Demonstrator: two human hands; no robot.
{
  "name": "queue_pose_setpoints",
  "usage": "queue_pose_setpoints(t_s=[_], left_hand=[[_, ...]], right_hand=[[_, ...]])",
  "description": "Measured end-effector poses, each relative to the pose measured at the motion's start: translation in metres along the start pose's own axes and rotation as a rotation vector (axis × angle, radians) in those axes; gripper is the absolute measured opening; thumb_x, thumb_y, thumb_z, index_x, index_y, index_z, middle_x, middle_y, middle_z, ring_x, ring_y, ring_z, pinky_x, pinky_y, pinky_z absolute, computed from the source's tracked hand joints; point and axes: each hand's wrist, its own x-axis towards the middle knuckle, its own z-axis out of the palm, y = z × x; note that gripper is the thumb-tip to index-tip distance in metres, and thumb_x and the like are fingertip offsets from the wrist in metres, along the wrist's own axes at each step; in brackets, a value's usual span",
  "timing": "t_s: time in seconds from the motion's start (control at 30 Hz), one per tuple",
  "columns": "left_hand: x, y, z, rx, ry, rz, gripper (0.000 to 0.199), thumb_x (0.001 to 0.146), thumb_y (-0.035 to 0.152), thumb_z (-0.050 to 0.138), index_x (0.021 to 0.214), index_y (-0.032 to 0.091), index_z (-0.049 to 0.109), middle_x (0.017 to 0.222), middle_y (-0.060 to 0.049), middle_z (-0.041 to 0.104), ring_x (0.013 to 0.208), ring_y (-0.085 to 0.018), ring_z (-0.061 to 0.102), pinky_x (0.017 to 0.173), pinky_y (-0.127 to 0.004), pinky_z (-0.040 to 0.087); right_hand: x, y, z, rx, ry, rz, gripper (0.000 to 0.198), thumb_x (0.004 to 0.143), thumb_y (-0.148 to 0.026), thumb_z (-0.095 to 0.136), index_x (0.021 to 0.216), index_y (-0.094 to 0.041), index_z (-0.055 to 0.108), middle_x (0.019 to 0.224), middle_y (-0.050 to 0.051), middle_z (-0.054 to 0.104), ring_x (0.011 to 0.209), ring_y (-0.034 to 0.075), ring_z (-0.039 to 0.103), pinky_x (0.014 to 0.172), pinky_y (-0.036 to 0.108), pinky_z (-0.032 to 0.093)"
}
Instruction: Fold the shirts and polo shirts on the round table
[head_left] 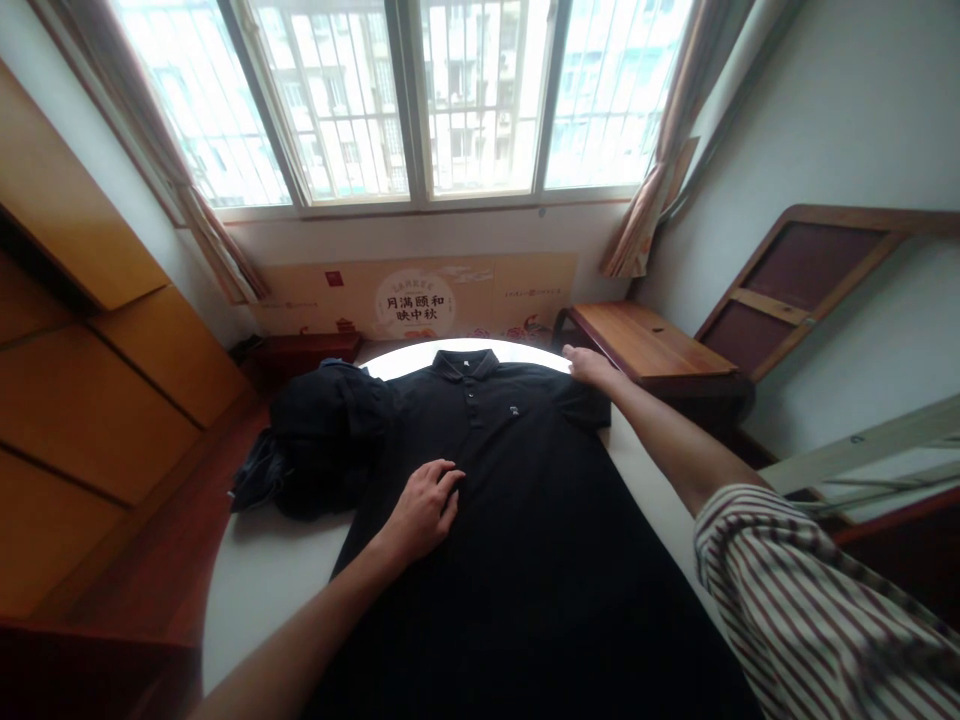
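Note:
A black polo shirt lies spread front side up on a white round-edged table, its collar at the far end and a small light logo on the chest. Over the middle of the shirt is my left hand, fingers loosely bent and apart, holding nothing; whether it touches the cloth I cannot tell. My right hand is at the shirt's right shoulder and sleeve, its fingers closed at the cloth edge, the fingertips partly hidden. Left of the shirt, a heap of dark clothes touches its other sleeve.
Beyond the table stand a wooden bench-like table and a printed cardboard panel below the barred window. Yellow-brown cabinets line the left side. A wooden frame leans on the right wall.

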Motion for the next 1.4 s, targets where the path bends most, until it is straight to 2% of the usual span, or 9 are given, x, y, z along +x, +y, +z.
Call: queue_pose_setpoints(t_s=[0.23,0.37,0.57,0.8,0.97,1.07,1.17,1.27,1.4], left_hand=[[-0.002,-0.002,0.003,-0.003,0.006,-0.002,0.033,0.094,0.022,0.049,0.126,0.023,0.058,0.131,-0.009,0.055,0.124,-0.025,0.052,0.109,-0.047,0.044],[-0.003,-0.003,0.004,-0.002,-0.011,-0.006,0.034,0.095,0.023,0.048,0.128,0.023,0.056,0.133,-0.009,0.054,0.126,-0.026,0.05,0.109,-0.048,0.044],[-0.002,-0.003,0.0,-0.011,-0.018,-0.007,0.034,0.095,0.023,0.048,0.128,0.024,0.056,0.133,-0.009,0.054,0.126,-0.026,0.051,0.109,-0.048,0.044],[-0.001,-0.002,0.002,-0.018,-0.002,-0.01,0.033,0.094,0.023,0.049,0.126,0.024,0.058,0.132,-0.009,0.055,0.125,-0.025,0.052,0.109,-0.047,0.043],[0.002,-0.003,-0.006,-0.041,0.048,-0.018,0.026,0.092,0.022,0.051,0.115,0.024,0.064,0.123,-0.007,0.061,0.119,-0.022,0.056,0.106,-0.04,0.046],[0.013,-0.02,-0.034,0.064,0.279,-0.195,0.021,0.092,0.024,0.05,0.107,0.021,0.066,0.117,-0.009,0.063,0.116,-0.024,0.056,0.106,-0.04,0.044],[0.031,-0.054,-0.071,0.255,0.454,-0.548,0.03,0.091,0.031,0.053,0.116,0.016,0.062,0.125,-0.014,0.06,0.121,-0.031,0.053,0.106,-0.046,0.042],[0.054,-0.09,-0.1,0.304,0.362,-0.875,0.054,0.087,0.049,0.06,0.121,0.007,0.057,0.124,-0.023,0.059,0.118,-0.037,0.055,0.099,-0.047,0.045],[0.084,-0.118,-0.12,0.195,0.145,-0.987,0.063,0.077,0.063,0.067,0.101,0.005,0.06,0.112,-0.026,0.064,0.11,-0.039,0.059,0.09,-0.044,0.048]], right_hand=[[0.0,-0.082,0.046,0.048,-0.053,-0.196,0.057,0.098,-0.053,0.04,0.147,-0.024,0.043,0.154,0.009,0.04,0.141,0.026,0.037,0.115,0.04,0.028],[-0.002,-0.096,0.065,0.06,-0.079,-0.089,0.07,0.098,-0.064,0.022,0.156,-0.024,0.026,0.164,0.009,0.016,0.149,0.035,0.014,0.115,0.062,0.011],[-0.013,-0.108,0.052,0.067,-0.103,-0.002,0.075,0.097,-0.065,0.014,0.157,-0.021,0.021,0.164,0.013,0.009,0.149,0.039,0.006,0.113,0.067,0.008],[-0.136,-0.153,0.063,0.124,-0.131,-0.409,0.072,0.095,-0.069,0.025,0.156,-0.029,0.026,0.164,0.01,0.016,0.148,0.041,0.011,0.113,0.065,0.014],[-0.226,-0.147,0.065,0.139,-0.084,-0.598,0.068,0.097,-0.064,0.03,0.154,-0.028,0.031,0.163,0.011,0.015,0.149,0.035,0.012,0.117,0.059,0.014],[-0.25,-0.136,0.062,0.166,-0.078,-0.632,0.067,0.098,-0.063,0.03,0.154,-0.029,0.03,0.163,0.008,0.018,0.149,0.031,0.014,0.118,0.056,0.014],[-0.256,-0.132,0.061,0.184,-0.08,-0.636,0.066,0.098,-0.063,0.03,0.154,-0.029,0.03,0.162,0.007,0.019,0.149,0.031,0.015,0.118,0.057,0.015],[-0.256,-0.133,0.062,0.197,-0.066,-0.639,0.065,0.098,-0.063,0.031,0.154,-0.029,0.032,0.162,0.007,0.021,0.149,0.031,0.016,0.118,0.057,0.015],[-0.255,-0.132,0.063,0.208,-0.063,-0.643,0.066,0.097,-0.064,0.03,0.153,-0.028,0.033,0.161,0.007,0.023,0.149,0.031,0.017,0.118,0.057,0.016]])
